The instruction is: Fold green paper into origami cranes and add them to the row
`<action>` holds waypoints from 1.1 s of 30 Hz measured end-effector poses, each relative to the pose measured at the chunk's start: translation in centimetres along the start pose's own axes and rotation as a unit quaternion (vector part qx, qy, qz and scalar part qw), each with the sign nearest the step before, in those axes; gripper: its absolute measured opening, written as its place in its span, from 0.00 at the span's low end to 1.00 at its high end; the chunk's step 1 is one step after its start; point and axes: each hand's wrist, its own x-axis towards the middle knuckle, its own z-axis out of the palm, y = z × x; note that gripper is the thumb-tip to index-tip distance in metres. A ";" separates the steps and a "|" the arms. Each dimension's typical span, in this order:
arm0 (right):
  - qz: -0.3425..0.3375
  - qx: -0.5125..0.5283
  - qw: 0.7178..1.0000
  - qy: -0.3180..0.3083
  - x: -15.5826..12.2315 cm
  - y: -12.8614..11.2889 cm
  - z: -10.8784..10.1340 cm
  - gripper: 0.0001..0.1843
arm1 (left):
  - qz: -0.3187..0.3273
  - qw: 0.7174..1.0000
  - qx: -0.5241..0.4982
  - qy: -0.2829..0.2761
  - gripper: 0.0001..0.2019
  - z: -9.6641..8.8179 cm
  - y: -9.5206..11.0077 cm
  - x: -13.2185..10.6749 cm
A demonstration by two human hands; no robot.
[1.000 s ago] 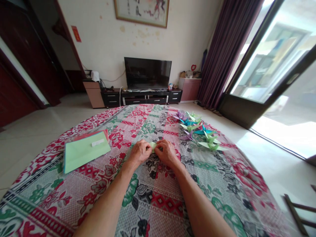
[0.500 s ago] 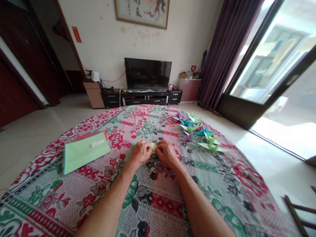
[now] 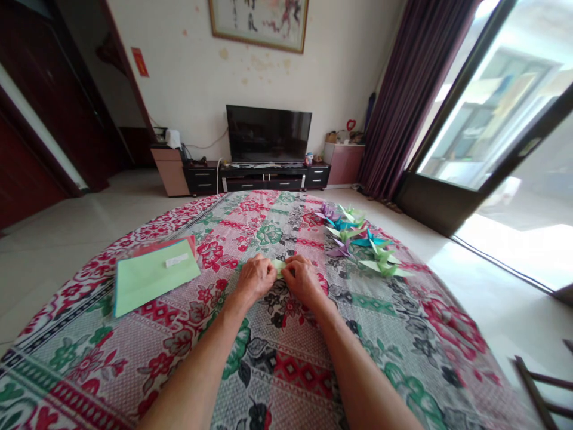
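Pale-green paper (image 3: 279, 268), centre frame, pinched by left hand (image 3: 258, 277) and right hand (image 3: 303, 278), spans sideways between them; direction and long axis unclear.

- Home; living room by its furnishings.
- Television (image 3: 269, 134) on low black cabinet (image 3: 286, 184).
- Framed picture (image 3: 259, 22) on wall (image 3: 183, 77).
- Purple curtain (image 3: 409, 95) beside glass door (image 3: 478, 131).
- Flowered tablecloth (image 3: 286, 325).

Passage open at centre, obstructed on both flanks.
We find room over the tablecloth (image 3: 268, 230) beyond the left hand (image 3: 257, 276) and right hand (image 3: 302, 278), and between the former and the paper stack (image 3: 152, 280); we note folded paper shapes (image 3: 369, 238) obstructing low passage rightward and ahead of the latter.
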 end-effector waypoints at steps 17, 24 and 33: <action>0.017 0.020 1.000 0.010 0.0 -0.1 -0.1 0.08 | 0.042 0.991 -0.123 0.022 0.06 0.0 -1.3 -0.4; 0.037 0.012 0.999 -0.001 0.1 -0.2 -0.1 0.07 | 0.022 0.996 -0.078 0.035 0.08 0.7 -1.1 -0.1; 0.051 0.004 0.999 0.002 0.1 -0.2 0.0 0.08 | -0.010 0.998 -0.057 0.022 0.08 0.8 -0.7 0.2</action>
